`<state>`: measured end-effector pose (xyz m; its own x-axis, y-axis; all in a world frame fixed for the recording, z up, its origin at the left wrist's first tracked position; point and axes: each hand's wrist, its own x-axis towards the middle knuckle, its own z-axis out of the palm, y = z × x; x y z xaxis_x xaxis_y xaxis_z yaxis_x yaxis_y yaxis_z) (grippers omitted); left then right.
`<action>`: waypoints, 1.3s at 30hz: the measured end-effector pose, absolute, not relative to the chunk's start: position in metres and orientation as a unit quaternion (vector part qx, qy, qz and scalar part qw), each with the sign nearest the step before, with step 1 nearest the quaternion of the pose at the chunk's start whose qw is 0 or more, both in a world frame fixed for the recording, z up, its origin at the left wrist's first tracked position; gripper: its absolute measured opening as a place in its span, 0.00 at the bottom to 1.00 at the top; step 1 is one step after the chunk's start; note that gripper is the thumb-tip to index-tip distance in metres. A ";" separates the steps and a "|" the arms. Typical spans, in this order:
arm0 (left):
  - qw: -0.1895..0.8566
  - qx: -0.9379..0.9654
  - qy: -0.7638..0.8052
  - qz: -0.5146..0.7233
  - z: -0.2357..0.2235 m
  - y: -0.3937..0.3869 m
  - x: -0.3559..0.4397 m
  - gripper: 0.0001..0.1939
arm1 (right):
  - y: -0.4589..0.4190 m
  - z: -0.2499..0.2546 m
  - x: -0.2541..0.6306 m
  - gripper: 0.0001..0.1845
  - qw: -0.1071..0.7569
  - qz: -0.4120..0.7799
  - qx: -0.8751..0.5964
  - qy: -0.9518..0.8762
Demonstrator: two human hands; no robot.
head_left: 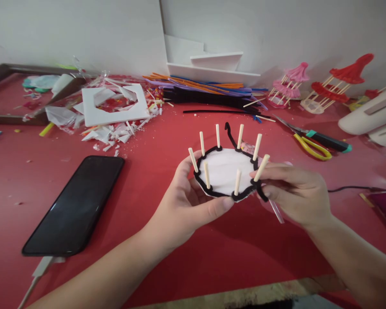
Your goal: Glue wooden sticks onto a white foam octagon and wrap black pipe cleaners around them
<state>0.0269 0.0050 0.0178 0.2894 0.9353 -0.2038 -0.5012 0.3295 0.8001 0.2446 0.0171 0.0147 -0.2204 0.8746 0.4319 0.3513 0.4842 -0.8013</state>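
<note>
My left hand (pixel 183 201) is closed round the left and near edge of a white foam board disc (pixel 227 169) with straight-cut sides. Several short wooden sticks (pixel 206 175) stand up around its rim. A black pipe cleaner (pixel 218 194) runs round the rim, looping at the sticks; one loose end rises at the far side. My right hand (pixel 300 193) is closed at the disc's right edge, its fingers pinching by the right-hand stick (pixel 262 167) and the pipe cleaner's other end. A clear strip (pixel 276 211) pokes out below these fingers.
A phone (pixel 73 206) on a cable lies left. Foam scraps and a cut-out frame (pixel 116 120) lie behind it. Coloured pipe cleaners (pixel 209 86) are piled at the back. Scissors (pixel 312 146), a black-and-teal tool (pixel 333 140), pink (pixel 289 86) and red (pixel 337 83) stick models stand or lie right.
</note>
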 end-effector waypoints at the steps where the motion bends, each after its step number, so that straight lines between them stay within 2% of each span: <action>1: 0.736 0.313 0.346 0.490 0.018 0.004 0.027 0.36 | 0.017 0.015 0.244 0.09 0.466 0.288 -0.417 -0.725; 6: 0.736 0.311 0.343 0.494 0.018 0.003 0.030 0.36 | 0.015 0.015 0.242 0.12 0.483 0.298 -0.395 -0.723; 9: 0.717 0.302 0.355 0.518 0.019 0.003 0.032 0.36 | 0.011 0.016 0.241 0.16 0.490 0.178 -0.405 -0.751; 12: 0.695 0.301 0.378 0.532 0.020 0.003 0.033 0.36 | 0.007 0.017 0.239 0.15 0.473 0.066 -0.414 -0.775; 19: 0.662 0.357 0.390 0.531 0.015 0.002 0.029 0.39 | 0.001 0.017 0.236 0.17 0.441 -0.011 -0.450 -0.776; 26: 0.641 0.395 0.403 0.520 0.012 -0.001 0.026 0.40 | -0.003 0.020 0.232 0.14 0.390 -0.119 -0.482 -0.776; 32: 0.612 0.407 0.418 0.534 0.015 -0.005 0.032 0.40 | -0.007 0.028 0.227 0.07 0.358 -0.129 -0.494 -0.781; 39: 0.577 0.390 0.453 0.557 0.015 -0.008 0.035 0.41 | -0.009 0.027 0.224 0.07 0.378 -0.138 -0.482 -0.778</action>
<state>0.0352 -0.0080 0.0150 -0.0297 0.9957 -0.0874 -0.2892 0.0751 0.9543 0.2241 -0.0090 0.0272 -0.2484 0.6460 0.7218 0.8547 0.4968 -0.1505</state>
